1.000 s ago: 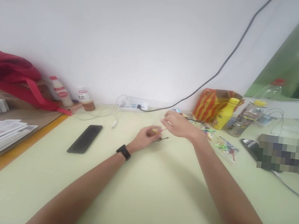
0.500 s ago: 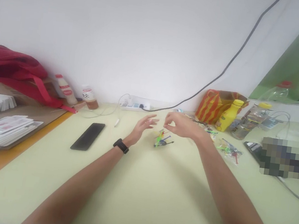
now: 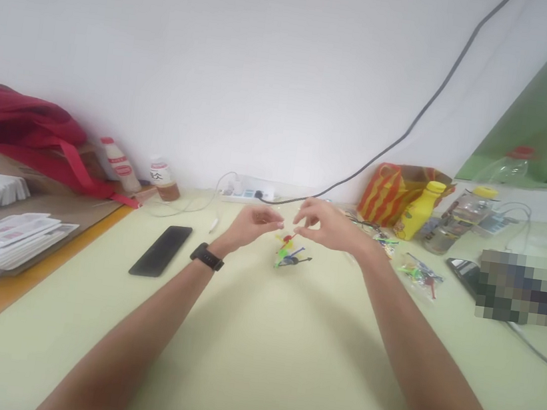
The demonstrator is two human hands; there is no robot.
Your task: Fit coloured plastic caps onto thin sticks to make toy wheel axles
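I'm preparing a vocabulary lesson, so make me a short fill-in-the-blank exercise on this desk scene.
1. The black watch is on the person's ____ wrist.
2. Seen by the wearer, the small multicoloured object is to the ____ of the dark phone.
3. The opaque bottle beside the striped bag is ____.

Missing words: left; right; yellow.

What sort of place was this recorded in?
Probably a desk in an office or a private room; I can't tell which. A power strip sits by the wall, with a black phone and a yellow bottle on the desktop.
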